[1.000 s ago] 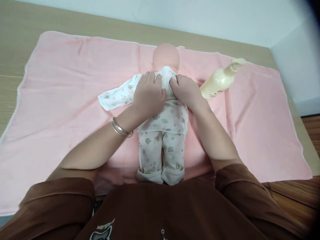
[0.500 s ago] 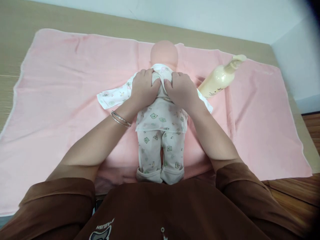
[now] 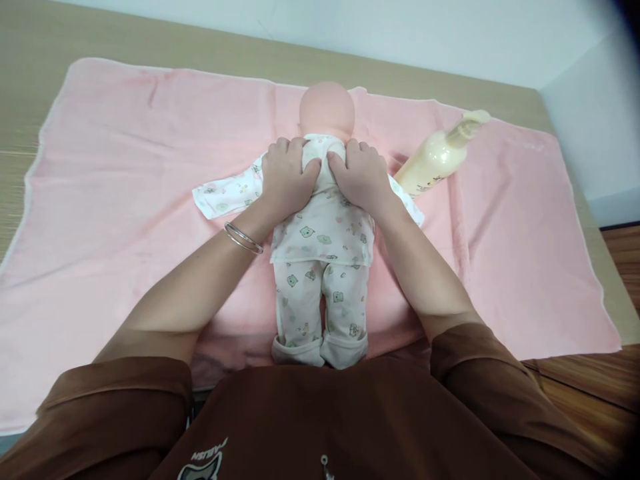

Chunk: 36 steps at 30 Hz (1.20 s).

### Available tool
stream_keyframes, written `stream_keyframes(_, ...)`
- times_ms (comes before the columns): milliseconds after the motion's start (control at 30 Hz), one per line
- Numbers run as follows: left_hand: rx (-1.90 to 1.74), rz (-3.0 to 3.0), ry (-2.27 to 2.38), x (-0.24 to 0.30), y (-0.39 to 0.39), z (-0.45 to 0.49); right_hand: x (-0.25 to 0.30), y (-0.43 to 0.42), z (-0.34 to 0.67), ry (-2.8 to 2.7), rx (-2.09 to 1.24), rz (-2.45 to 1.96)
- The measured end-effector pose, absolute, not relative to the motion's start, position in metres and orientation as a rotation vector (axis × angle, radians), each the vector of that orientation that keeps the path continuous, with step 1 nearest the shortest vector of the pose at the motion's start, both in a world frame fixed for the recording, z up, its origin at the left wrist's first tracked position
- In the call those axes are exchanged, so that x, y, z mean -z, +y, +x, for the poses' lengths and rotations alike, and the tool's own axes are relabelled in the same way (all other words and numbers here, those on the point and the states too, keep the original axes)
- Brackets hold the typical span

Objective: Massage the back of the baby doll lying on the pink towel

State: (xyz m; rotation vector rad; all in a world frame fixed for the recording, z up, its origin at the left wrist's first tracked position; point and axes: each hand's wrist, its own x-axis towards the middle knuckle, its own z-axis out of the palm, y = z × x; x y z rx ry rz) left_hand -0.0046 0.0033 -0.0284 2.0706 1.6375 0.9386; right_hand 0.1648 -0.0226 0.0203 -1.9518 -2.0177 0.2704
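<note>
The fingers (image 3: pixel 311 168) of both hands lie spread and relaxed on a printed shirt (image 3: pixel 325 230), neither clenched nor visibly pinching cloth, their tips angled toward each other near the collar. The left hand (image 3: pixel 286 180) and right hand (image 3: pixel 361 177) sit side by side on the upper torso of a baby doll (image 3: pixel 320 307), equally near it. Its long axis runs straight away from the person, with the feet close and the bald head (image 3: pixel 327 110) far. The doll lies mid-way along a pink towel (image 3: pixel 515 213) on a tabletop (image 3: pixel 150 33). A cream pump bottle (image 3: pixel 435 157) lies just beyond the right hand.
</note>
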Motion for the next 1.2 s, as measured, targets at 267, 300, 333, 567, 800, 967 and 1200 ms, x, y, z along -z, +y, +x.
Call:
stream_keyframes(267, -0.935, 2.039, 1.657, 0.020, -0.005, -0.001, -0.063, -0.057, 0.165, -2.291, -0.284, -1.803)
stream_keyframes(300, -0.917, 2.029, 1.682, 0.017, -0.007, 0.000, -0.070, -0.063, 0.164, -2.327, -0.287, -1.736)
stream_keyframes(333, -0.911, 2.025, 1.700, 0.016, -0.008, 0.002, -0.075, -0.068, 0.163, -2.332, -0.271, -1.677)
stream_keyframes(567, -1.116, 2.008, 1.610, 0.020, -0.008, 0.001, -0.047, -0.066, 0.144, -2.116, -0.089, -1.824)
stream_keyframes(800, -1.241, 1.885, 1.431, 0.036, 0.000, -0.005, -0.047, -0.068, 0.149, -2.102, -0.099, -1.738)
stream_keyframes(967, -1.266, 1.901, 1.428, 0.039, 0.002, -0.006, -0.041, -0.063, 0.146, -2.108, -0.155, -1.858)
stream_keyframes(1200, -1.265, 1.917, 1.439, 0.036, 0.001, -0.005, -0.052, -0.067, 0.151, -2.084, -0.163, -1.786)
